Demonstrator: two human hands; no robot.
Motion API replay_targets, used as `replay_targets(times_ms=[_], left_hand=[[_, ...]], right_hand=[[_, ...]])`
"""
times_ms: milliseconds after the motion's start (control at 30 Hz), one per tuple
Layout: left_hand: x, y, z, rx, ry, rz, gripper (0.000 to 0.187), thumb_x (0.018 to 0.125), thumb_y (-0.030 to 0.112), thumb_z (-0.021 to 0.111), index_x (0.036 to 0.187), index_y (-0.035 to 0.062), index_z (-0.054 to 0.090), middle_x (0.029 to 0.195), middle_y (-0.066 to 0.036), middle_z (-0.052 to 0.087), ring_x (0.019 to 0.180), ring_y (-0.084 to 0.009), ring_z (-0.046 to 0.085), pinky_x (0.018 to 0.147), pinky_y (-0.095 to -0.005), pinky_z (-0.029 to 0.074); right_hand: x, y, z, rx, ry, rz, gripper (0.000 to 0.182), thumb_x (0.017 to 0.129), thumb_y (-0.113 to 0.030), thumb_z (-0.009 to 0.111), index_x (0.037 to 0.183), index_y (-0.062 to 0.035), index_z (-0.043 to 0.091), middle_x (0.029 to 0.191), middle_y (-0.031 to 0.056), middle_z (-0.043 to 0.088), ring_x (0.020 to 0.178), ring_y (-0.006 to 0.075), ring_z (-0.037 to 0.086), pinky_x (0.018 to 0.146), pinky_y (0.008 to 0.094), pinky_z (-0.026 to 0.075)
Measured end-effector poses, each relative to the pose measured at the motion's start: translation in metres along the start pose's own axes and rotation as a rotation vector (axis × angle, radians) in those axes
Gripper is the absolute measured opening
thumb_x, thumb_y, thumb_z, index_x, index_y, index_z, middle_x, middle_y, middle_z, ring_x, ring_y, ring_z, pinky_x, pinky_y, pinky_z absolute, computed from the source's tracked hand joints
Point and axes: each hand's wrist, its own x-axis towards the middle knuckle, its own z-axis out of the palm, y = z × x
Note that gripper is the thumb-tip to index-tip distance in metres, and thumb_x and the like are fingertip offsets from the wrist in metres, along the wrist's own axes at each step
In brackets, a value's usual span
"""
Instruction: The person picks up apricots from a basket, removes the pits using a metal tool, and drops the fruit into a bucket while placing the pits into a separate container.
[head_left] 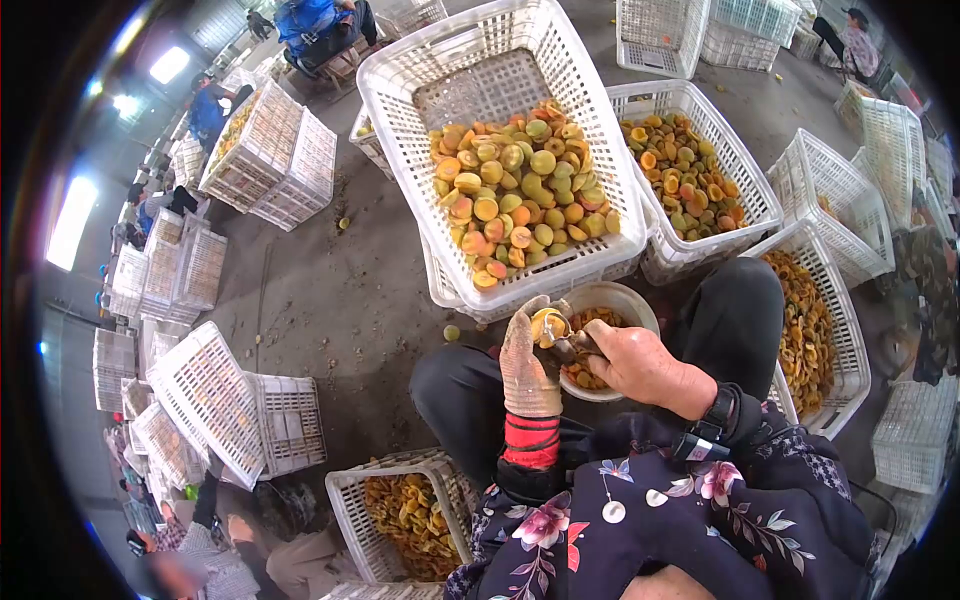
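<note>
My left hand (530, 365), in a stained pale glove, is closed on a yellow apricot-like fruit (547, 326) held up at the fingertips. My bare right hand (645, 368) grips a small dark-handled tool (580, 345), its tip up against the fruit; the fingers partly hide its shape. Right below both hands stands a white bucket (645, 306) containing orange-brown fruit pieces. Just beyond it, a tilted white crate (395, 95) holds a heap of halved yellow, green and reddish fruit (525, 195).
Another crate of fruit halves (685, 175) stands behind to the right. Crates of brownish fruit pieces flank me at right (805, 310) and lower left (410, 520). Stacked crates (275, 160) line the left. A seated person (190, 560) is at lower left; others sit farther off.
</note>
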Motion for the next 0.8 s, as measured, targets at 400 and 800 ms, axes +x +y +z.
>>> replay_targets(times_ms=[400, 800], left_hand=[[0.015, -0.016, -0.017, 0.050, 0.046, 0.052, 0.039, 0.099, 0.036, 0.052, 0.112, 0.0000, 0.057, 0.102, -0.015, 0.066, 0.092, -0.0242, 0.065, 0.080, -0.0338, 0.054], [0.018, -0.009, -0.018, 0.007, -0.060, -0.150, 0.050, 0.098, 0.050, 0.050, 0.096, 0.0020, 0.062, 0.082, -0.009, 0.067, 0.075, -0.0178, 0.066, 0.069, -0.0296, 0.054]], right_hand=[[0.002, 0.011, 0.034, 0.182, -0.126, 0.111, 0.027, 0.087, -0.015, 0.064, 0.096, 0.0006, 0.045, 0.074, 0.0252, 0.060, 0.076, 0.0460, 0.061, 0.063, 0.0480, 0.047], [0.005, 0.030, 0.016, 0.006, -0.248, -0.029, 0.031, 0.086, -0.022, 0.064, 0.102, 0.0004, 0.049, 0.071, 0.0252, 0.061, 0.070, 0.0449, 0.062, 0.061, 0.0501, 0.049]])
